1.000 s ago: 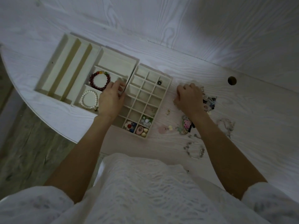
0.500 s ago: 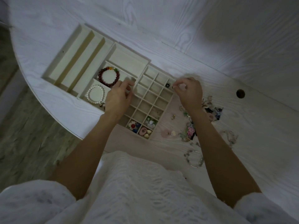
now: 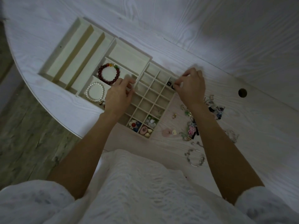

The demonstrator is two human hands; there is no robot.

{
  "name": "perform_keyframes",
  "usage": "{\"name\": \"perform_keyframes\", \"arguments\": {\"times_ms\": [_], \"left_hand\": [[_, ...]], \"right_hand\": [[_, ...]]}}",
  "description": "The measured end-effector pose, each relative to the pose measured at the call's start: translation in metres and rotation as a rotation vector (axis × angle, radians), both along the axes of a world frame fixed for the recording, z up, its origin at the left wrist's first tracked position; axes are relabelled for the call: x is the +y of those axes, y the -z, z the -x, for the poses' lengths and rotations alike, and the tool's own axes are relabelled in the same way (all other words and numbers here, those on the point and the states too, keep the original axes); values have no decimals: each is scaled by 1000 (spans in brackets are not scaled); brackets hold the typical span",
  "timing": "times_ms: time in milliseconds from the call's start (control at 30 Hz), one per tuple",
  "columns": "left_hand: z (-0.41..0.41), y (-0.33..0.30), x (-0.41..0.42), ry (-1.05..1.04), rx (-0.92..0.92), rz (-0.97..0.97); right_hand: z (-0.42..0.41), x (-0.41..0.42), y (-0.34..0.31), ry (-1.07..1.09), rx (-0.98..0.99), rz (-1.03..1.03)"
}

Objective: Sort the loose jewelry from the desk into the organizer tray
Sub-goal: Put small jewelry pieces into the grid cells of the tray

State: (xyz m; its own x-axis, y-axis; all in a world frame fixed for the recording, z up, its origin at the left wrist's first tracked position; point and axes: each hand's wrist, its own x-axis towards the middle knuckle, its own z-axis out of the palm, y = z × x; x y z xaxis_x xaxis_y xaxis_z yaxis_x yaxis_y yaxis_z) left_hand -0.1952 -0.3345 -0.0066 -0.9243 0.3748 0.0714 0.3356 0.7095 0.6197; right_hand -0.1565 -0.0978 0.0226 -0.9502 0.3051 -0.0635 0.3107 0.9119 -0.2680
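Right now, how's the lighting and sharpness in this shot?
Head view: dim, bluish light; wide-angle bends the desk edge; left hand fingertips slightly motion-blurred; the loose jewelry is murky, and the small dark piece at the right hand lacks detail.

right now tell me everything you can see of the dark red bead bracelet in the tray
The dark red bead bracelet is a closed ring of round, glossy beads, mostly deep red, with a few yellow, orange and green ones along its far side. It lies flat in a compartment of the cream organizer tray, just beyond the white pearl bracelet. The left hand hides its near-right beads; contact is unclear.
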Motion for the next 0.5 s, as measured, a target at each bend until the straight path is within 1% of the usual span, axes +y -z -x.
{"name": "perform_keyframes", "arguments": {"times_ms": [167, 333, 500], "left_hand": [[1, 0, 1, -4, -14, 9], [1, 1, 0, 5, -15, 12], [1, -1, 1, 1, -22, 14]], "right_hand": [[7, -1, 5, 19, -113, -92], [7, -6, 7, 24, -113, -41], [7, -2, 4, -17, -128, -76]]}}
